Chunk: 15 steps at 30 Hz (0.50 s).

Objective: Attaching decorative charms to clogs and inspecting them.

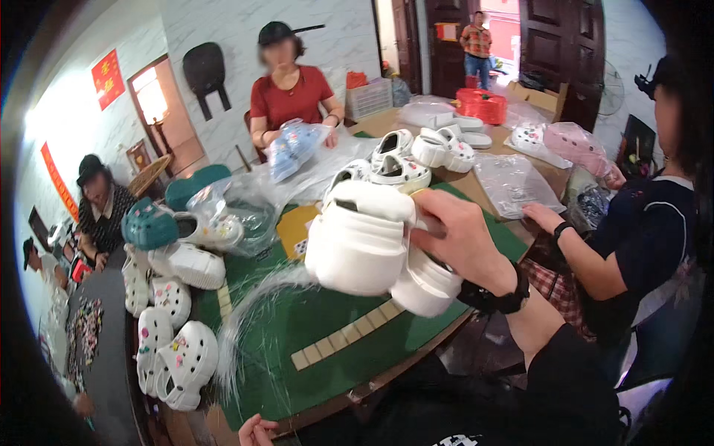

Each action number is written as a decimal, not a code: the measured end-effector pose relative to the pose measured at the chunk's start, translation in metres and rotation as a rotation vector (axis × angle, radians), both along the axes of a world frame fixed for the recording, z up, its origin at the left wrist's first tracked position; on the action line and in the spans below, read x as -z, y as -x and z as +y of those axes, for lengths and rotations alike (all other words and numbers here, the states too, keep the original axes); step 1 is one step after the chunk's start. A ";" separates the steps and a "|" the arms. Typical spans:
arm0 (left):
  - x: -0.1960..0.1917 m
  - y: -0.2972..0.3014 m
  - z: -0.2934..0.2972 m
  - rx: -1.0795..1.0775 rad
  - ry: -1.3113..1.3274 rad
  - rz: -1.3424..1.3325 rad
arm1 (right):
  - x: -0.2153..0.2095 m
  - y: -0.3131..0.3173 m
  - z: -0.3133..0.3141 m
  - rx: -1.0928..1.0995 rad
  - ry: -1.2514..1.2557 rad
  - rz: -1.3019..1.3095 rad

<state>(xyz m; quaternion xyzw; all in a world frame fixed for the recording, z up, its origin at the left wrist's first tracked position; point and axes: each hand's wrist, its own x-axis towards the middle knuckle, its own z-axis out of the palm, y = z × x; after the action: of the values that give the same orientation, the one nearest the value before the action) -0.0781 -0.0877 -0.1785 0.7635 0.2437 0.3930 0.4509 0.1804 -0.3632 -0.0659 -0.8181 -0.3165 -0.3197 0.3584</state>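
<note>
My right hand (465,238) is closed round the upper edges of a pair of white clogs (357,241), lifted above the green tabletop (335,383). Their rounded heel ends face me; the hand covers part of the smaller-looking clog. Low in the picture, by the table's near edge, my left hand (256,431) shows only its loosely bent fingers, apart and with nothing seen in them. Beneath the held clogs lies a row of beige tiles (349,334). A bundle of clear plastic strands (249,316) spreads left of the tiles.
White clogs with charms (186,364) and a teal clog (149,223) are piled at left. More white clogs (401,171) stand behind the held pair. Clear bags (517,186) and red twine (481,108) lie farther right. Co-workers sit around; one in red (294,97) handles a bagged blue clog (294,152).
</note>
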 end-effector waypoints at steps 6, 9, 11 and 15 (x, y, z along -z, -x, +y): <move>-0.001 -0.023 -0.014 0.130 0.023 -0.009 | 0.002 -0.091 -0.049 0.320 0.043 -0.219; -0.006 -0.033 -0.030 0.169 0.070 0.050 | 0.037 -0.166 -0.069 0.422 0.084 -0.068; -0.009 -0.038 -0.034 0.173 0.037 0.073 | 0.064 -0.193 -0.065 0.351 0.127 0.196; -0.008 -0.039 -0.027 0.185 0.000 0.083 | 0.077 -0.200 -0.041 0.369 0.261 -0.040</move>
<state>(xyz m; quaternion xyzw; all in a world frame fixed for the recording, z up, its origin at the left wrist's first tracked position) -0.0389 -0.1151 -0.1710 0.7983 0.1906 0.3177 0.4748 0.3809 -0.4037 -0.1424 -0.8950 -0.2072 -0.3522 0.1788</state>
